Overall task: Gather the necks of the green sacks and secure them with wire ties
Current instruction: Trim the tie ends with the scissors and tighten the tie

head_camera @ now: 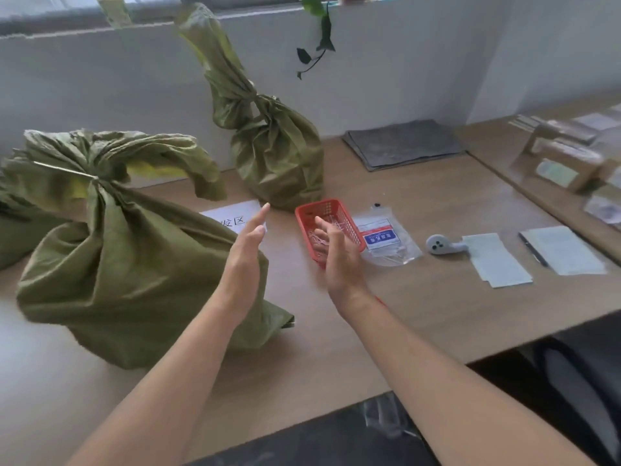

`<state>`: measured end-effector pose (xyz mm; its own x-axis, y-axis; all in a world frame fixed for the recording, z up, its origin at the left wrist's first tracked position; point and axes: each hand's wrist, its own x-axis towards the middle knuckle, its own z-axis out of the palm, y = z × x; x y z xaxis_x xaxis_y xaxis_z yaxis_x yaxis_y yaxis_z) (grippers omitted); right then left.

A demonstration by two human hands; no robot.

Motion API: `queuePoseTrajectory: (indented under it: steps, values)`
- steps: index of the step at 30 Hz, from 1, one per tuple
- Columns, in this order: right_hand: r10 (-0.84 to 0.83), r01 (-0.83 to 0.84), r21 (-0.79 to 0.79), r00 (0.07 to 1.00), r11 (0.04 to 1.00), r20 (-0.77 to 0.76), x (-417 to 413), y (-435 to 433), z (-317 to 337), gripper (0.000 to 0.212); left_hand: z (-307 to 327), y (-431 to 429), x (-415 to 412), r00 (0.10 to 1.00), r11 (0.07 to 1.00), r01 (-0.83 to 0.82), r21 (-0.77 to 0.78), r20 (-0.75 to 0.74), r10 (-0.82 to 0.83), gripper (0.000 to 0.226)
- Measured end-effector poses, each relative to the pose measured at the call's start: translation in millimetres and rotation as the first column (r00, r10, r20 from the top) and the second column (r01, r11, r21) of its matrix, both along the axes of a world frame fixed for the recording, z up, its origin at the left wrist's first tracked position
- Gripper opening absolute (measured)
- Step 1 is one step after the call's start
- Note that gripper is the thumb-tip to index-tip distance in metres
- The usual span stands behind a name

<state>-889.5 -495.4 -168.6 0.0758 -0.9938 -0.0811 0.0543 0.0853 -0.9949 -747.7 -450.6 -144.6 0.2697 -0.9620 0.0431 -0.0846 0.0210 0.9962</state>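
Wooden table (pixel 437 307) against a white wall. Two green sacks with cinched necks: near sack (pixel 134 280) at left, far sack (pixel 279 156) upright behind. Left hand (pixel 247 250) beside the near sack, fingers straight, together. Right hand (pixel 337 260), fingers loosely spread, above a red basket (pixel 336 206) of wire ties (pixel 340 225).

Light: bright, soft daylight from the window ledge (pixel 84 25) ahead of me.
Shadows: faint, soft-edged on the tabletop (pixel 420 203).
Glare: pale sheen on the tabletop's near left corner.
Blur: my right hand (pixel 339 260) is smeared; the boxes (pixel 568 163) far right are soft.
Distortion: wide-angle bending at the edges.
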Motion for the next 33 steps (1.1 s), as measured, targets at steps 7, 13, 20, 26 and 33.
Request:
queuePoseTrajectory:
  steps: [7, 13, 20, 26, 33]
  values:
    - [-0.153, 0.159, 0.115, 0.987, 0.981, -0.055, -39, -17, -61, 0.033, -64, -35, -31, 0.994, 0.987, 0.101, 0.127, -0.056, -0.094, 0.052]
    - [-0.212, 0.237, 0.256, 0.970, 0.937, -0.119, -56, -40, -125, 0.033, -115, -55, -50, 0.993, 0.956, 0.120, 0.266, -0.047, -0.111, 0.046]
    - [-0.199, 0.292, 0.304, 0.932, 0.907, -0.304, -78, -65, -195, 0.020, -169, -79, -69, 0.993, 0.903, 0.118, 0.413, -0.029, -0.117, 0.052]
    - [-0.074, 0.282, 0.260, 0.797, 0.924, -0.600, -101, -88, -256, 0.009, -216, -96, -81, 0.992, 0.866, 0.110, 0.487, 0.004, -0.128, 0.063]
    - [0.041, 0.260, 0.254, 0.618, 0.931, -0.785, -103, -102, -297, 0.022, -246, -94, -74, 0.994, 0.823, 0.091, 0.560, 0.001, -0.110, 0.053]
